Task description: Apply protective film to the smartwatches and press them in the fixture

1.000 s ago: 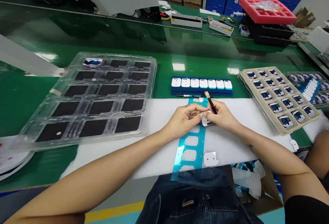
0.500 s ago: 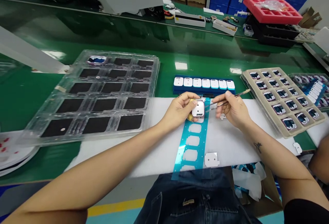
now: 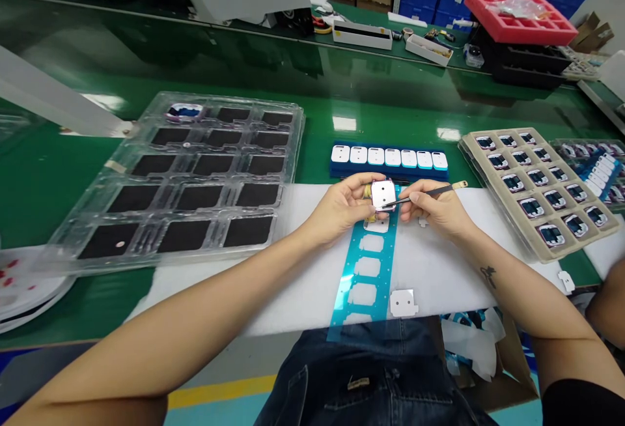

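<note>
My left hand (image 3: 346, 208) is closed on a small square part with a white face (image 3: 383, 194), holding it up above the white cloth. Yellowish covers show on some of that hand's fingers. In my right hand (image 3: 434, 203) is a pair of dark tweezers (image 3: 424, 193), whose tips meet the lower edge of the white face. Beneath both hands runs a blue film strip (image 3: 385, 269) with several cut-out openings. A loose white piece with two holes (image 3: 403, 303) lies right of the strip. Behind the hands, a dark blue holder (image 3: 361, 170) carries a row of white pieces.
A clear plastic tray (image 3: 288, 172) with dark pockets fills the left. To the right stands a beige tray (image 3: 525, 217) of square parts. A cardboard box (image 3: 512, 374) with scraps is below the table edge. Part of another person's arm (image 3: 608, 305) shows at far right.
The tweezers have swung in from the right, and their tips now touch the white face. My left hand has turned the part slightly and moved it a little right and up.
</note>
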`<state>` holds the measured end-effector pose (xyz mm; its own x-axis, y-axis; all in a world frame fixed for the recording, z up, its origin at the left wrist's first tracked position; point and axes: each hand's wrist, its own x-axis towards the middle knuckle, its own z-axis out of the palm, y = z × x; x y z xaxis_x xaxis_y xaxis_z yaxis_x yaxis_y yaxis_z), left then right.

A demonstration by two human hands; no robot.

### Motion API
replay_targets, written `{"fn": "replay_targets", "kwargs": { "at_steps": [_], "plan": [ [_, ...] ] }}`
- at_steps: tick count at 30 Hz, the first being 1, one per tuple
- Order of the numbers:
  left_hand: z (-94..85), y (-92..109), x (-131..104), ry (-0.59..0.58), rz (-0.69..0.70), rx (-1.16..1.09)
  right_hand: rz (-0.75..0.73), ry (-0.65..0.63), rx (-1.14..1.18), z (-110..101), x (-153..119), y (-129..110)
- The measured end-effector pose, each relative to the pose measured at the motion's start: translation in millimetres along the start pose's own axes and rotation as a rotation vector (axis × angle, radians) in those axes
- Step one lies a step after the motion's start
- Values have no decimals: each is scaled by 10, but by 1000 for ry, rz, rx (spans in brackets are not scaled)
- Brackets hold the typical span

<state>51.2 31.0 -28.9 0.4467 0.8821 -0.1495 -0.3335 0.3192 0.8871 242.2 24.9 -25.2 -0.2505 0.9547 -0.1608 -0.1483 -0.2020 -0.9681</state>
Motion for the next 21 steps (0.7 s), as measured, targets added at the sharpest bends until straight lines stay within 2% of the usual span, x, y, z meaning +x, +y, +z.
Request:
{"fn": "replay_targets", "kwargs": {
  "at_steps": [6,9,12,15,19,21],
  "plan": [
    [-14,10,1,24,17,5,87,-19,145,27,17,72],
    [-21,-4,17,49,32,-5,122,38,212,26,48,100],
    [-17,-45,33,95,9,-19,-54,161,194,-6,65,75],
    [11,-87,20,97,-10,-13,-306,184,-81,14,8,48],
    [71,-100,-37,40,-5,48,-489,14,-733,163,-143,57],
    [85,-93,-52,1,-17,98,-578,64,-854,186,-184,32]
  ]
}}
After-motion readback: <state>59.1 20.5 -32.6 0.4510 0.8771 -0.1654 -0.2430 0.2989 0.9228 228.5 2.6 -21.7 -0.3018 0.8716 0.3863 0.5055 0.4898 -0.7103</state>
